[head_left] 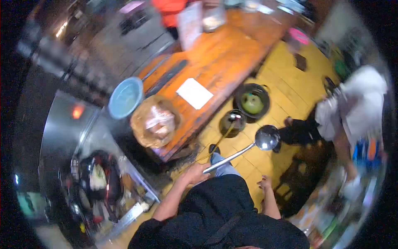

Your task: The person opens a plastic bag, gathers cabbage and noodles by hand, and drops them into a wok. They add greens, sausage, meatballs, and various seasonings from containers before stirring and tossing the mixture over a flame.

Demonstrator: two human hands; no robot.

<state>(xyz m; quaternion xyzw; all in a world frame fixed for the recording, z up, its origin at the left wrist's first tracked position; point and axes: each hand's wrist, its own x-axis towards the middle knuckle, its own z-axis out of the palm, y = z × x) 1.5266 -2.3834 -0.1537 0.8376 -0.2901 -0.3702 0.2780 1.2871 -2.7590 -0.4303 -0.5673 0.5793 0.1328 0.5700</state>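
My left hand (196, 173) is closed around the end of a long-handled metal ladle (233, 159). The ladle points away to the right, its shiny round bowl (267, 137) in the air over the yellow tiled floor. My right hand (264, 183) hangs low on the right side of my body, fingers apart and holding nothing. Beyond the ladle, a dark round pot (233, 123) with a thin yellow stick across it stands on the floor. Behind it sits a black basin (264, 92) with something round and green inside.
An orange wooden table (232, 54) carries a blue basin (125, 98), a brown bowl (141, 133) with plastic-wrapped contents and a white sheet (195, 93). A stove with a dark wok (115, 176) is at left. A person in a white top (352, 99) stands at right beside a cluttered counter.
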